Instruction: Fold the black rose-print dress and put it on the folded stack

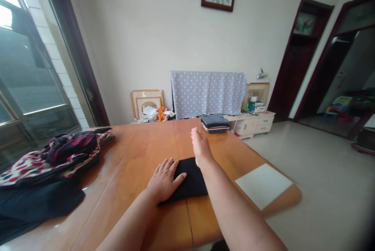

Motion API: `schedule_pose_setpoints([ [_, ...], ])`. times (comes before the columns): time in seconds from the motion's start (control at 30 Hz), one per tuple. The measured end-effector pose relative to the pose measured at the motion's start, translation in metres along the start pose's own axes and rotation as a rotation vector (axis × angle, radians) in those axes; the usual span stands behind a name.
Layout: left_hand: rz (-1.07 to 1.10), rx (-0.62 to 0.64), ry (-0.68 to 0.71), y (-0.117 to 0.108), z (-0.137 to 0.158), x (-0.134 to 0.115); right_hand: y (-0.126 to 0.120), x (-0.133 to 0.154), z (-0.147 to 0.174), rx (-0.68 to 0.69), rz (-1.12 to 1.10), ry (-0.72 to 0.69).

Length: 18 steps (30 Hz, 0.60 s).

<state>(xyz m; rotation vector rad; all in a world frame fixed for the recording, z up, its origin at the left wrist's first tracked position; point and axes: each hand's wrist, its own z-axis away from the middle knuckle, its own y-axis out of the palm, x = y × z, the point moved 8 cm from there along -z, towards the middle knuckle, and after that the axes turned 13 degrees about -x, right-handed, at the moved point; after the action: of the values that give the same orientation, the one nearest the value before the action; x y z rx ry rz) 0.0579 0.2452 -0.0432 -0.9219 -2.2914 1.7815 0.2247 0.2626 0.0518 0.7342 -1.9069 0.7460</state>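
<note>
A folded black cloth [191,178], perhaps a garment, lies flat on the wooden table in front of me. My left hand [166,178] rests on its left side, palm down with the fingers spread. Over the cloth's far right corner is my right hand [200,145], turned on edge with the fingers stretched out and holding nothing. Whether the right hand touches the cloth, I cannot tell. The right forearm hides part of the cloth's right side.
The wooden table [146,141] carries a heap of loose clothes [58,161] at left, a stack of folded clothes [215,123] at the far edge and a white sheet [263,184] at right. Beyond stand a cloth-draped object [208,93] and a white cabinet [254,125].
</note>
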Motion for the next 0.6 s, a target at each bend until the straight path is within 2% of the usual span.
schedule_pose_setpoints([
  [0.07, -0.017, 0.001, 0.004, 0.002, -0.001, 0.001, 0.012, 0.004, 0.021, 0.104, 0.074, -0.071],
  [0.13, -0.035, 0.002, 0.015, 0.003, -0.001, 0.003, 0.021, -0.004, 0.044, 0.197, 0.24, -0.142],
  [0.23, -0.051, -0.006, 0.026, 0.005, -0.002, 0.005, 0.023, -0.039, 0.071, 0.306, 0.557, -0.178],
  [0.3, -0.051, -0.012, 0.023, 0.006, -0.002, 0.007, 0.02, -0.06, 0.082, 0.374, 0.671, -0.184],
  [0.4, -0.045, -0.014, 0.022, 0.008, -0.002, 0.008, 0.015, -0.074, 0.088, 0.415, 0.74, -0.215],
  [0.6, -0.05, -0.018, 0.016, 0.014, -0.003, 0.013, 0.017, -0.076, 0.09, 0.442, 0.79, -0.193],
])
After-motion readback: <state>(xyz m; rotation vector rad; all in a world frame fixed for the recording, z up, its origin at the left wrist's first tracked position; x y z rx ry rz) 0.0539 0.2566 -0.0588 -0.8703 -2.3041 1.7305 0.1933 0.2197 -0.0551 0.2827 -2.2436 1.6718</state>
